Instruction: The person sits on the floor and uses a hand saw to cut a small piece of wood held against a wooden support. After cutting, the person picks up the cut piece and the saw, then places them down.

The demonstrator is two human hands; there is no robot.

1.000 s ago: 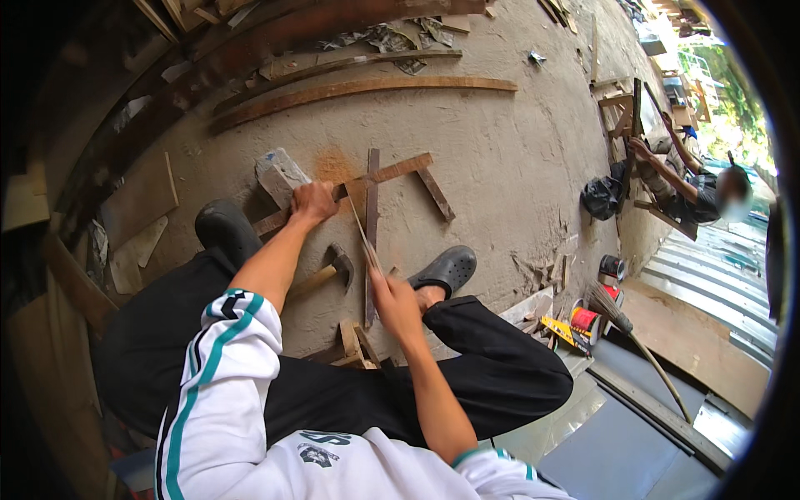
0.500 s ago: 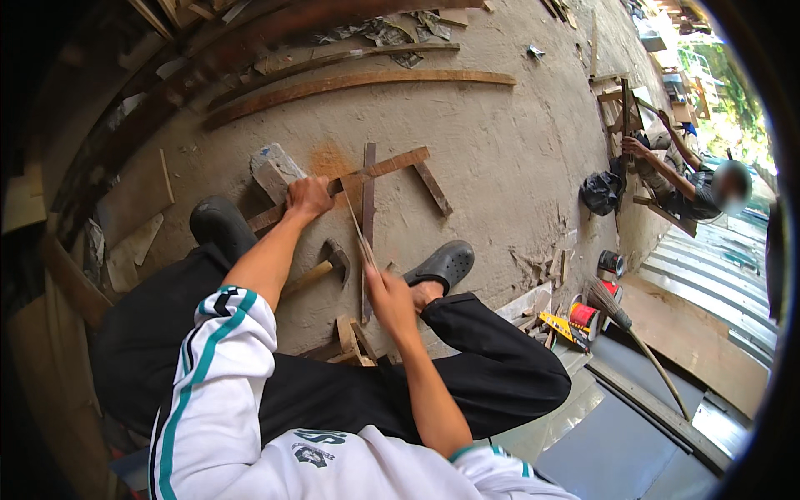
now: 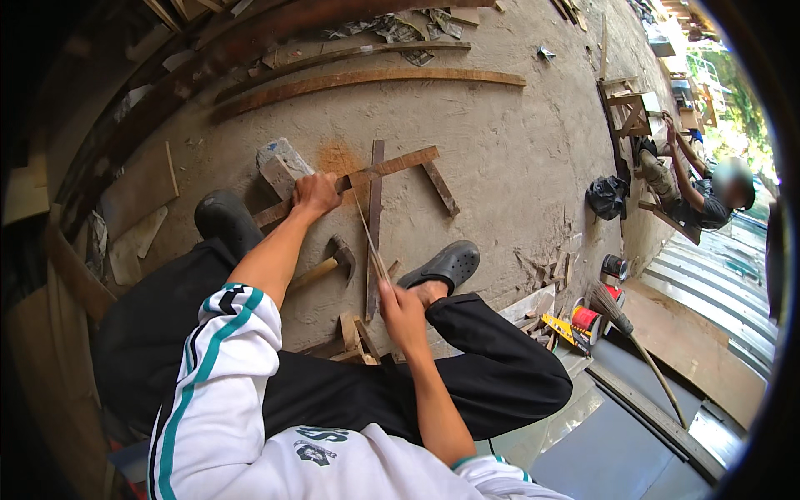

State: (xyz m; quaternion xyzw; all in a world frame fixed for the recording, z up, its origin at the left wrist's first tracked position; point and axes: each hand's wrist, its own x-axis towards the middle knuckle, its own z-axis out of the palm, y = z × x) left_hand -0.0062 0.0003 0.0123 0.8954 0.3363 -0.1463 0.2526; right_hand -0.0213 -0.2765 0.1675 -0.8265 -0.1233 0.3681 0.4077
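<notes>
My left hand [image 3: 317, 195] is closed around a brown wooden bar [image 3: 403, 162], pressing it down beside a pale block [image 3: 282, 165]. My right hand [image 3: 403, 317] grips a handsaw [image 3: 373, 247] seen nearly edge-on. Its thin blade reaches up to the bar just right of my left hand. A darker wooden strip [image 3: 374, 218] lies crosswise under the bar, and a short wooden piece [image 3: 441, 188] extends from the bar's right end. Orange sawdust [image 3: 337, 158] is scattered beyond the cut. A hammer [image 3: 340, 260] rests on the floor between my feet.
Long boards [image 3: 375, 79] lie across the far floor. To the right are a black plastic bag [image 3: 607, 197], paint cans [image 3: 587, 322], a broom [image 3: 615, 312] and a yellow-sleeved tool [image 3: 560, 328]. Wood scraps [image 3: 354, 336] sit close to my legs. Another person [image 3: 708, 200] works among wooden pieces at far right.
My right hand has drawn the handsaw slightly back toward me, while my left hand keeps its grip on the bar. The other person's arms have shifted, and the whole view has moved slightly.
</notes>
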